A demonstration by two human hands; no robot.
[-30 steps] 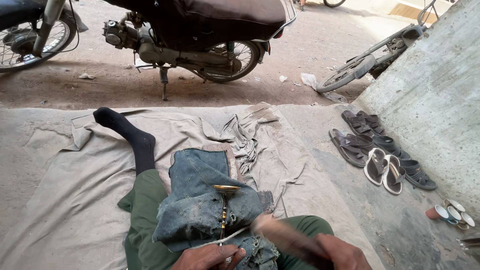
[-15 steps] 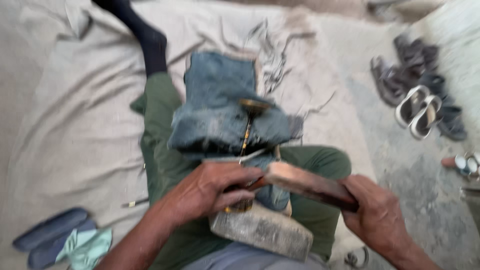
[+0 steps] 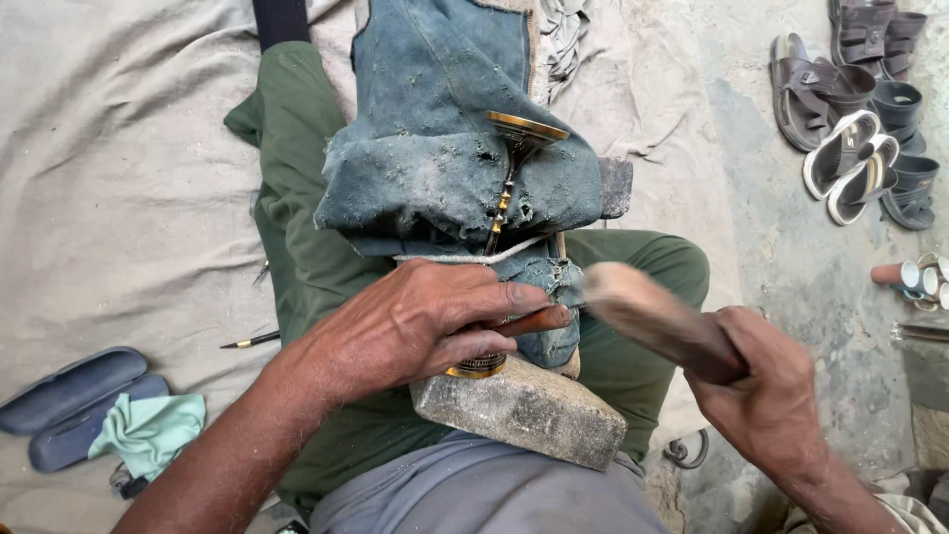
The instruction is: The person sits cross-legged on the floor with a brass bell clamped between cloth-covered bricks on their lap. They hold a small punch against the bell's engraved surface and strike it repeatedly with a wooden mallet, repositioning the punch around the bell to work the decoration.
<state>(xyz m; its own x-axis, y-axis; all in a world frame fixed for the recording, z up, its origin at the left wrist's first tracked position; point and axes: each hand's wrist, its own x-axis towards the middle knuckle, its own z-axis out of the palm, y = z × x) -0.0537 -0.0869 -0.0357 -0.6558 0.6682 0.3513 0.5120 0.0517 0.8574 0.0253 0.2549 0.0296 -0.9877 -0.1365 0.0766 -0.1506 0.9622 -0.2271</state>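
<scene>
Gripping a wooden mallet (image 3: 657,321), right hand (image 3: 766,391), fingers (image 3: 736,341) curled tight.

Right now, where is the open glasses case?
In the head view, the dark glasses case lies at lower left on the cloth, beside a green wiping cloth, left of the left hand.

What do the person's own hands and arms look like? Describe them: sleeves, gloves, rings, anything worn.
Both hands are bare: no gloves, and no rings or watch that show. The left hand and its forearm are uncovered right down to the picture's edge, with no sleeve in sight. The right hand is likewise ungloved; a bit of light cloth near its wrist may be a sleeve edge.
</scene>
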